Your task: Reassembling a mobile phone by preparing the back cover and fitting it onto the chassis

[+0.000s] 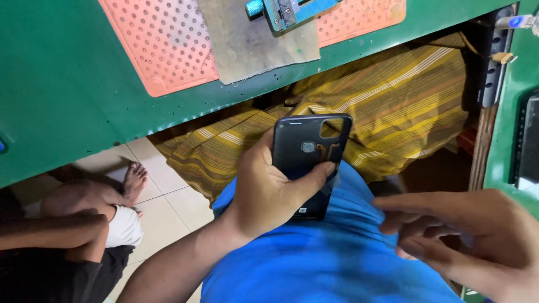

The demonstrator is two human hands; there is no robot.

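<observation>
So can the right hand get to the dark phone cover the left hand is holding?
Probably yes. The right hand hovers beside the phone cover, open air between them; only the left hand, thumb across its middle, covers part of it.

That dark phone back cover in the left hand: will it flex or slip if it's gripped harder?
The phone back cover looks thin and hollow, so probably light and slightly flexible. Its glossy surface may be slippery; the left hand pinches it with the thumb across. The camera cutout corner seems the weakest spot.

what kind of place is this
Probably a small phone repair bench. The left hand holds a dark phone back cover with an empty camera cutout, below a green worktable bearing orange perforated mats and a blue tool. Another person sits on the tiled floor.
</observation>
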